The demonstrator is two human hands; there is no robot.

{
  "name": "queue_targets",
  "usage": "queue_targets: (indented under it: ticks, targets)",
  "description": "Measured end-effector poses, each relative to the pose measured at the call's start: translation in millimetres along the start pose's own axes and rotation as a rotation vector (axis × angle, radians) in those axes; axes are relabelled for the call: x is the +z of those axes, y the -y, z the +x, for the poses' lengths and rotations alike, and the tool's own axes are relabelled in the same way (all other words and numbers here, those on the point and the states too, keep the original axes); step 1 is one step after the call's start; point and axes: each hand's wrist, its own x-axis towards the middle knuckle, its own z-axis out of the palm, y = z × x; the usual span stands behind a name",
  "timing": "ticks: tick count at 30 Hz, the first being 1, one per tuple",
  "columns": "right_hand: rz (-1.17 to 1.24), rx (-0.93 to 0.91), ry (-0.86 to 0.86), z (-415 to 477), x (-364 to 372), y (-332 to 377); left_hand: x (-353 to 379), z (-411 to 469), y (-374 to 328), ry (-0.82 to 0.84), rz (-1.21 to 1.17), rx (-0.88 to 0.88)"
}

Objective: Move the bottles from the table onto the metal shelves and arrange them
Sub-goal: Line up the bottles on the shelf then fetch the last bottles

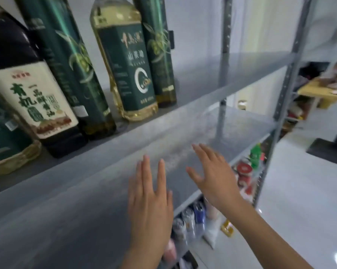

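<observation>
Grey metal shelves (144, 136) hold the bottles (125, 65) upright on the upper tier, up and leftward of the left hand (150, 202) and right hand (214, 177), both empty with fingers spread, the left nearer.

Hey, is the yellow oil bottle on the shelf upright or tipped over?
Upright. The yellow oil bottle stands on its base on the metal shelf.
</observation>
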Motion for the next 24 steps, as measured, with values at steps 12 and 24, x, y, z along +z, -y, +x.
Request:
queue_targets:
  ticks: [12,24]
  targets:
    - [-0.294,0.937,0.363,-340,-15,-34,15,-170,-56,0.669,-0.056,0.451]
    - [-0.342,1.643,0.056,-568,-83,35,-53,-292,-176,0.800,-0.150,1.215]
